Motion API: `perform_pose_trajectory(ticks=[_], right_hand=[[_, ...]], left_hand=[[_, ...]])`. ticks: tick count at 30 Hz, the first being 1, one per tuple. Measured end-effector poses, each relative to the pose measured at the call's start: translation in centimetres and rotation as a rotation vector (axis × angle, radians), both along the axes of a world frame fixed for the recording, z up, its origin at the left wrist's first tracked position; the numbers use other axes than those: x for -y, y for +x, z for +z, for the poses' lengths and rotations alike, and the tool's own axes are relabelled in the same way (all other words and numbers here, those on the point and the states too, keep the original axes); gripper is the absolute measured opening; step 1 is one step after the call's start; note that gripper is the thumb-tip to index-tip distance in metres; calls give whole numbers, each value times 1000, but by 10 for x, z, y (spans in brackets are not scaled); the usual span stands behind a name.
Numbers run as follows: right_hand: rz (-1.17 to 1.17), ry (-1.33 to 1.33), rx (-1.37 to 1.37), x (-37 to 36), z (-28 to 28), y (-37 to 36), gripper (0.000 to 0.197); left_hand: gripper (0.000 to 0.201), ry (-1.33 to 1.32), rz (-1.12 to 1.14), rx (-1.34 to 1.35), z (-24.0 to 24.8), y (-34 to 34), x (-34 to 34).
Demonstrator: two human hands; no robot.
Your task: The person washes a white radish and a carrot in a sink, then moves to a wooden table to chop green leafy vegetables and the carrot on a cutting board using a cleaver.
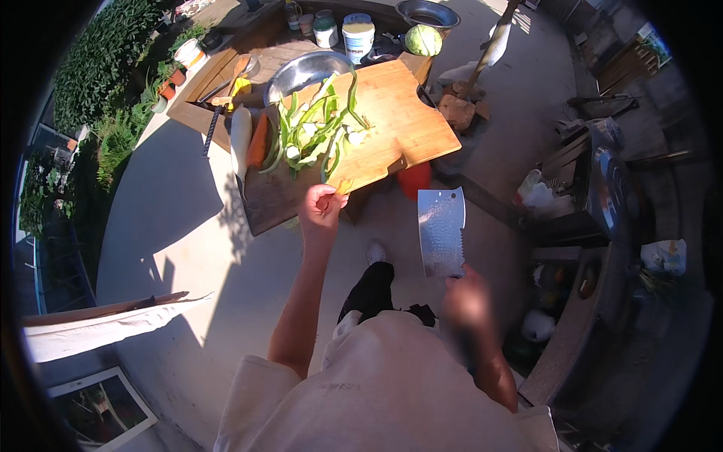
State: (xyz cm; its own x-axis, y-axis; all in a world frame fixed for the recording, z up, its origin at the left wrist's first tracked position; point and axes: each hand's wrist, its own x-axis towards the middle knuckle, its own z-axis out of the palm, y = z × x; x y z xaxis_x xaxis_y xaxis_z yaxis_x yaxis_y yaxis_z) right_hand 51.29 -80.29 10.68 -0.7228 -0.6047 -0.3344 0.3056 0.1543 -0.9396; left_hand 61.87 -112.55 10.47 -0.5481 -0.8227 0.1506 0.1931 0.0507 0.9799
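My left hand [321, 209] is closed at the near left corner of a wooden cutting board [403, 124], its fingers curled on the edge. The board sits at a slant over the table. Long green strips and pale chunks of vegetable [316, 128] lie heaped at its left side, some past its edge. My right hand [463, 297], partly blurred, grips a cleaver [441, 230]. The wide blade points away from me, apart from the board, over the ground on the right. A white radish [240, 139] and a carrot [258, 143] lie left of the heap.
A metal bowl [305, 71] stands behind the heap. Farther back are a white tub [358, 39], jars [325, 32], a green melon-like round vegetable [423, 41] and a dark basin [427, 12]. Something red [414, 179] shows below the board. Cluttered shelving [580, 301] runs along the right.
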Motion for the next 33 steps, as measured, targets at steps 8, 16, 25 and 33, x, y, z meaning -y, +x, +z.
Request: perform_pose_trajectory(ticks=[8,16,25,33], right_hand=[[165,36,110,150,13,-142,5],[446,133,179,251,5,-250,13],[683,245,-64,305,20,-313,19],[696,410,-130,308,37,-299,17]], left_hand=[[19,-549,126,526,-10,-135,74],[39,-699,514,881,25,-127,126],[65,-334,707,1326,-31,-103,191],[46,-198,367,1119,-19,-142,190]])
